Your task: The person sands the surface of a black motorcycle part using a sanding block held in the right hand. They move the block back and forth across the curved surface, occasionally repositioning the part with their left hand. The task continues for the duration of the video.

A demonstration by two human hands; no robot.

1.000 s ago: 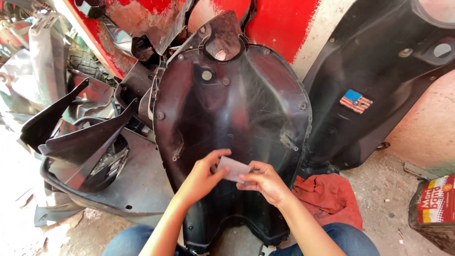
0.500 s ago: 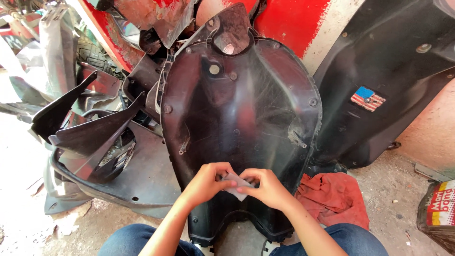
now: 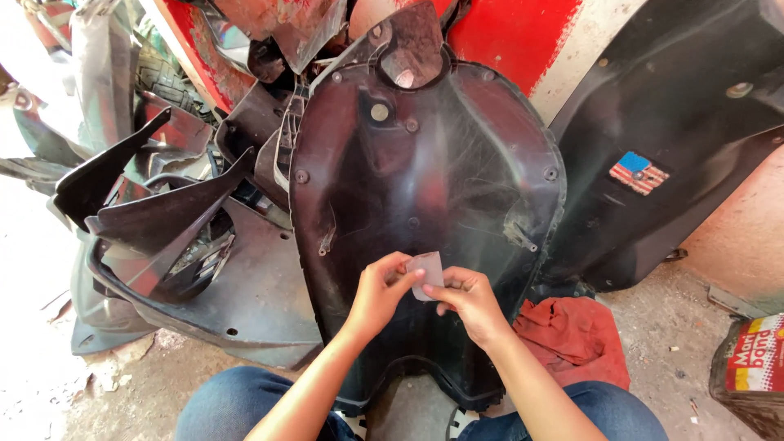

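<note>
A large dark, glossy scooter body panel [image 3: 425,188] stands upright in front of me, leaning back against other parts. Both my hands meet in front of its lower half. My left hand [image 3: 380,290] and my right hand [image 3: 465,298] pinch a small pale grey piece of sandpaper-like sheet [image 3: 426,273] between thumbs and fingers, held up just off the panel's surface. My knees in blue jeans frame the panel's bottom edge.
A pile of black plastic fairing pieces [image 3: 163,220] lies at the left. Another black panel with a small flag sticker [image 3: 639,173] leans at the right. A red rag [image 3: 576,339] lies on the dusty ground, a red printed tin [image 3: 755,359] at far right.
The small grey sheet went from flat, to folded low between my fingers, to raised and upright. My view has shifted slightly right and closer.
</note>
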